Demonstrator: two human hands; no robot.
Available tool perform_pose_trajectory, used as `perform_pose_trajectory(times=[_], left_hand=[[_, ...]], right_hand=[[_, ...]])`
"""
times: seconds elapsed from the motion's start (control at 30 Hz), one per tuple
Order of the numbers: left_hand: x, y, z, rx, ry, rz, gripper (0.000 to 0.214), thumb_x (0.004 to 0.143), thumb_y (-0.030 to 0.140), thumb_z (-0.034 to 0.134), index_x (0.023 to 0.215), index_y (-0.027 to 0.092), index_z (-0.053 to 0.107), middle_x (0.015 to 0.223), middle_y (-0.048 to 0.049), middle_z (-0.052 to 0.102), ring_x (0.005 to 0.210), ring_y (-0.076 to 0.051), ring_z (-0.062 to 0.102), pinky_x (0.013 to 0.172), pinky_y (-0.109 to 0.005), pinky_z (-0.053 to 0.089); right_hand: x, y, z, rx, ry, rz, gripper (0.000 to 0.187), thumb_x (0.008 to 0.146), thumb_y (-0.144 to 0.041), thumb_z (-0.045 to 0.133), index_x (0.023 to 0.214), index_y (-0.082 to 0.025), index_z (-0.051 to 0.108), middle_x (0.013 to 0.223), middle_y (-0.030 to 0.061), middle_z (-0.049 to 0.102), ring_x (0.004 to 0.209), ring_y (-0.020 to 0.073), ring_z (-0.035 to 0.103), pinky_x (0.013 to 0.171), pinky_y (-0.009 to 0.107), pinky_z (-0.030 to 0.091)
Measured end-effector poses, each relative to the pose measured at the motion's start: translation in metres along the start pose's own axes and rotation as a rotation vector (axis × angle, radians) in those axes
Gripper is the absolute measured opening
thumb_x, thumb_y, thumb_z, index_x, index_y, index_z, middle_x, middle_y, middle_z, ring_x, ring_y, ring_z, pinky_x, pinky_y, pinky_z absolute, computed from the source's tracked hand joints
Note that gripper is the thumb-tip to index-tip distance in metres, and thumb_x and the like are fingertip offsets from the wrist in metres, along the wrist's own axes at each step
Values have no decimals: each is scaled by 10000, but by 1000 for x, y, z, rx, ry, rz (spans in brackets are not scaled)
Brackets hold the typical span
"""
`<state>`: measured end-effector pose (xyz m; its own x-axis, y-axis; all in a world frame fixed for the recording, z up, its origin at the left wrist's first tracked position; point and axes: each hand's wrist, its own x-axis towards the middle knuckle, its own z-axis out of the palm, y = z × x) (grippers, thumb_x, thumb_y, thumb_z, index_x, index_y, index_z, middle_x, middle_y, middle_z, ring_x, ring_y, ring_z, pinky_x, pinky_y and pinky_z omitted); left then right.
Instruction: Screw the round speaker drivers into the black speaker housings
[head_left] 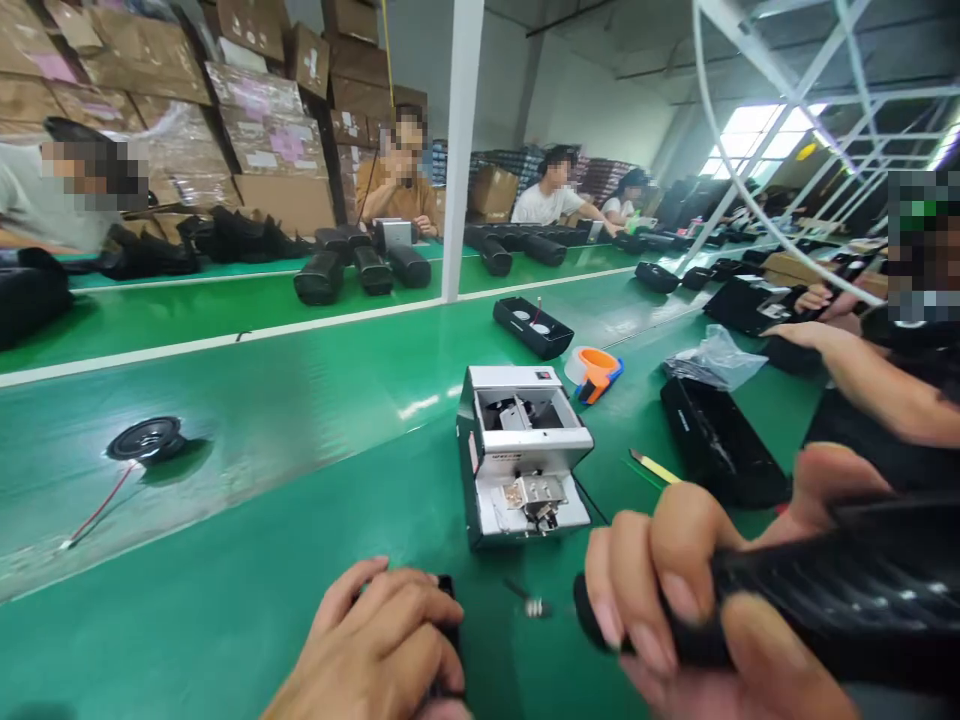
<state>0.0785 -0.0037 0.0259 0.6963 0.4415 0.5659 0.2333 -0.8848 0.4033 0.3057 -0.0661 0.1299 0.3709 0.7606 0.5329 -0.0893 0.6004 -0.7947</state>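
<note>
My right hand (675,600) is wrapped round a thick black electric screwdriver (840,580), blurred at the lower right. Its slim bit with a silver collar (535,607) points left. Low in the middle, my left hand (382,640) curls its fingers over a black piece (448,600), which is mostly hidden beneath them. Just beyond both hands stands a silver and black screw feeder (529,455), with an open top tray and a metal outlet at the front.
A round speaker (146,440) with a red wire lies left. Behind the feeder are an orange-and-blue tape dispenser (598,375) and a black speaker housing (532,327). A black case (720,440) and a yellow cutter (654,467) lie right. A co-worker's arm (870,370) reaches in there.
</note>
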Motion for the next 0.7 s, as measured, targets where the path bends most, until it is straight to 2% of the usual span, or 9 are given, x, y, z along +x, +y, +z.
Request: perform_pose_trajectory(times=[0.1, 0.17, 0.23, 0.27, 0.33, 0.4, 0.43, 0.6, 0.7], left_hand=[[54, 1, -15, -78, -50, -112, 107, 1088, 215, 649, 1014, 293, 641, 1094, 56, 777, 1058, -186, 734, 993, -391, 499], [97, -2, -22, -82, -26, -110, 116, 1080, 180, 642, 1011, 266, 679, 1038, 23, 766, 985, -223, 711, 901, -416, 548], [133, -12, -21, -54, 11, -111, 112, 1066, 167, 666, 1010, 242, 729, 1022, -5, 773, 985, -260, 708, 912, -468, 573], [147, -17, -17, -38, 31, -127, 117, 1051, 147, 676, 1075, 229, 755, 1074, -32, 782, 1029, -288, 713, 942, -509, 585], [161, -28, -8, -18, 73, -174, 305, 1025, 121, 689, 1320, 182, 732, 1267, -104, 768, 1174, -342, 706, 1031, -588, 596], [157, -32, -1, -13, 109, -208, 510, 1025, 131, 678, 1529, 146, 601, 1446, -157, 694, 1309, -356, 675, 1120, -618, 591], [150, -32, 1, -15, 122, -216, 537, 1040, 155, 662, 1567, 155, 558, 1494, -159, 664, 1345, -342, 665, 1149, -607, 592], [90, -16, -6, 22, 135, -240, 342, 1116, 301, 563, 1451, 340, 618, 1516, -76, 645, 1376, -290, 686, 1106, -580, 660], [50, -13, -13, 114, 98, -280, 329, 1130, 357, 549, 1447, 405, 619, 1558, -37, 632, 1370, -248, 712, 1022, -457, 714]], right_hand=[[23, 8, -10, -35, 97, -138, 545, 1052, -220, 789, 1491, -418, 534, 766, -86, 611, 504, 136, 534, 527, 278, 543], [34, 16, -14, -112, 92, -206, 550, 1068, -182, 728, 1524, -388, 502, 778, -92, 612, 523, 141, 543, 541, 293, 532], [38, 25, -16, -171, 59, -237, 579, 1076, -151, 682, 1559, -390, 473, 792, -95, 607, 536, 149, 552, 552, 318, 533], [39, 30, -17, -200, 38, -244, 597, 1078, -147, 678, 1578, -391, 460, 801, -91, 608, 545, 155, 560, 557, 331, 536], [37, 38, -18, -249, -7, -224, 613, 1079, -159, 701, 1596, -380, 457, 810, -78, 610, 560, 167, 572, 557, 348, 537], [35, 44, -18, -278, -37, -195, 602, 1076, -168, 722, 1590, -357, 472, 807, -68, 611, 562, 171, 570, 547, 351, 524], [34, 45, -17, -275, -37, -179, 589, 1077, -162, 716, 1582, -352, 480, 807, -67, 612, 560, 168, 566, 542, 344, 521], [40, 45, -17, -187, -18, -161, 537, 1070, -104, 657, 1529, -348, 524, 814, -79, 602, 554, 139, 561, 529, 291, 553], [41, 47, -21, -171, -65, -140, 567, 1060, -96, 649, 1547, -341, 495, 814, -79, 593, 545, 130, 540, 514, 274, 538]])
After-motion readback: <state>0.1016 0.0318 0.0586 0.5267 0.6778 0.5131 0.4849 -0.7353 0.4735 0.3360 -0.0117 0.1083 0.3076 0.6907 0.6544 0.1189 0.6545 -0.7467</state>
